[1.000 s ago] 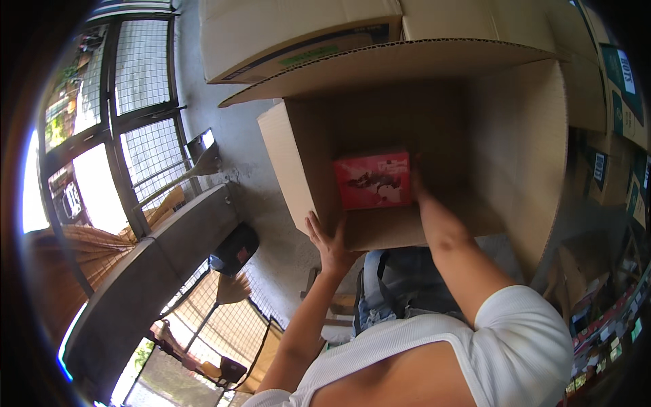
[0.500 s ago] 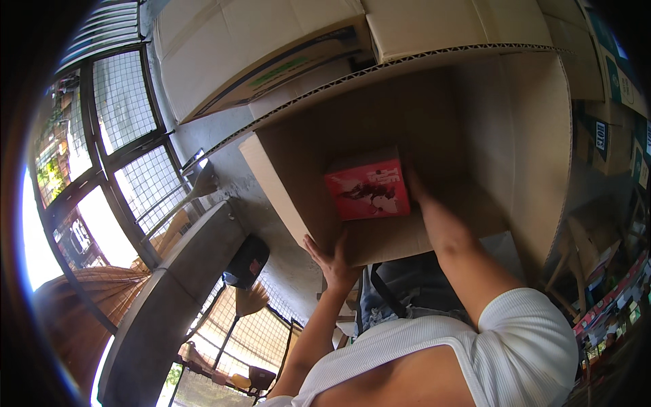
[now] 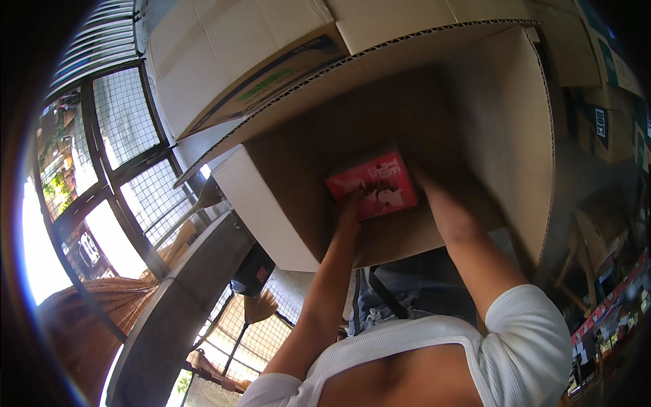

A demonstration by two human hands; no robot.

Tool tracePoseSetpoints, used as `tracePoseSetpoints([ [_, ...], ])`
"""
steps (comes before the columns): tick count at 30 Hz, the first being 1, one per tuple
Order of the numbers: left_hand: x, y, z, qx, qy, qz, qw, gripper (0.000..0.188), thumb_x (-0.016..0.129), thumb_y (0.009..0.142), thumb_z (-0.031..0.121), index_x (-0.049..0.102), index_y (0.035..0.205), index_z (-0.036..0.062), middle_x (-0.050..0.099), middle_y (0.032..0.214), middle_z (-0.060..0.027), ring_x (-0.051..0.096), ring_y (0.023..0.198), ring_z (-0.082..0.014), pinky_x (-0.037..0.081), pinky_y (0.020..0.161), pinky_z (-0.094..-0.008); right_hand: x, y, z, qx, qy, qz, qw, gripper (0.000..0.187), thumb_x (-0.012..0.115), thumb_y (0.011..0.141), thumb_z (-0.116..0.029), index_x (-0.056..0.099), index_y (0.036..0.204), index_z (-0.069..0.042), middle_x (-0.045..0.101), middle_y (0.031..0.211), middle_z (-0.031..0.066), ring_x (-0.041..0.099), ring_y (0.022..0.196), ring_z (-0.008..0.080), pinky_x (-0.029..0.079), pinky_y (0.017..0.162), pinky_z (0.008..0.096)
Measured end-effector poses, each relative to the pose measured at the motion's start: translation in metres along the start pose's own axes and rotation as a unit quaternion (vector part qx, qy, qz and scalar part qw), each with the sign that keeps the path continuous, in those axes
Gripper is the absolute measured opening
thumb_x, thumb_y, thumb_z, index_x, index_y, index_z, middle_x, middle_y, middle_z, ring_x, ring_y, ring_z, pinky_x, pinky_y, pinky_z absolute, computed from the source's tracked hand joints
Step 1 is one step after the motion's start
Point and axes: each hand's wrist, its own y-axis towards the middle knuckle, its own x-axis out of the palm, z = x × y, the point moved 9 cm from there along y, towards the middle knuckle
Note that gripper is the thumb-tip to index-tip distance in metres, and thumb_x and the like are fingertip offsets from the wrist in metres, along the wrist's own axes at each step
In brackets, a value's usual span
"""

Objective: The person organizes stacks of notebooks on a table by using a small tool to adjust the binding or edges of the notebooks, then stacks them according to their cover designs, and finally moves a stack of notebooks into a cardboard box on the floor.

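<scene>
A large cardboard box [image 3: 522, 136] lies with its open side toward me. Deep in it sits a red box [image 3: 390, 186] with dark and pale print on its face, tilted slightly. My left hand [image 3: 348, 205] reaches over its lower left part, with dim fingers against the red face. Along the right side of the red box is my right hand [image 3: 424, 182], its fingers partly lost in shadow. The two hands have the red box between them; its back and underside are hidden.
Big cardboard cartons [image 3: 237, 61] stand behind the open box, and more cartons [image 3: 603, 129] are stacked at the right. On the left are a concrete ledge [image 3: 183, 292], meshed windows [image 3: 125, 115] and a broom [image 3: 259, 306].
My left hand has left the large box's near left edge and gone inside to the red box. The red box has turned slightly. My right hand stays at its right side.
</scene>
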Motion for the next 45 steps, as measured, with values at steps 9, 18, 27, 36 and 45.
tracePoseSetpoints([
  [9,0.015,0.064,-0.04,-0.058,-0.079,-0.128,0.987,0.052,0.068,0.083,0.03,0.048,0.127,0.0083,0.057,0.116,-0.0072,0.057,0.102,-0.0197,0.048,0.089,-0.0363,-0.026,0.013,-0.031,-0.018,-0.052,-0.01,0.998,0.067,0.046,0.086,-0.063,0.06,0.111,-0.003,0.063,0.105,0.0097,0.059,0.097,0.0176,0.047,0.084,0.0314],
  [18,0.08,0.013,0.024,-0.045,-0.155,-0.21,0.964,0.04,0.06,0.089,0.03,0.05,0.12,0.0075,0.059,0.113,-0.0085,0.058,0.102,-0.022,0.048,0.089,-0.0387,0.02,-0.03,-0.078,-0.054,-0.117,-0.087,0.988,0.065,0.047,0.086,-0.062,0.062,0.109,-0.003,0.064,0.103,0.0092,0.06,0.094,0.0163,0.048,0.082,0.0302],
  [27,0.044,-0.226,0.129,0.112,-0.038,-0.256,0.96,0.049,0.054,0.088,0.041,0.05,0.121,0.0051,0.059,0.111,-0.0121,0.058,0.1,-0.0271,0.048,0.089,-0.0423,0.081,-0.321,-0.143,-0.168,-0.066,-0.233,0.956,0.05,0.046,0.093,-0.05,0.057,0.117,-0.008,0.058,0.109,0.0002,0.053,0.098,0.0051,0.046,0.084,0.0239],
  [36,0.166,-0.458,0.016,0.021,0.044,-0.392,0.919,0.056,0.066,0.077,0.03,0.043,0.123,0.0097,0.055,0.116,-0.0125,0.053,0.109,-0.0317,0.044,0.094,-0.053,-0.133,-0.532,-0.098,-0.294,-0.06,-0.189,0.935,0.081,0.025,0.087,-0.07,0.037,0.137,-0.008,0.047,0.132,0.0087,0.047,0.116,0.02,0.037,0.098,0.0354],
  [45,0.328,-0.59,-0.219,-0.074,0.246,-0.554,0.792,0.056,0.063,0.077,0.034,0.047,0.124,0.0072,0.056,0.119,-0.0118,0.053,0.109,-0.0301,0.04,0.098,-0.0484,-0.43,-0.637,-0.005,-0.407,0.157,-0.106,0.894,0.091,0.023,0.082,-0.076,0.031,0.139,-0.005,0.044,0.135,0.0108,0.044,0.121,0.0208,0.035,0.101,0.0369],
])
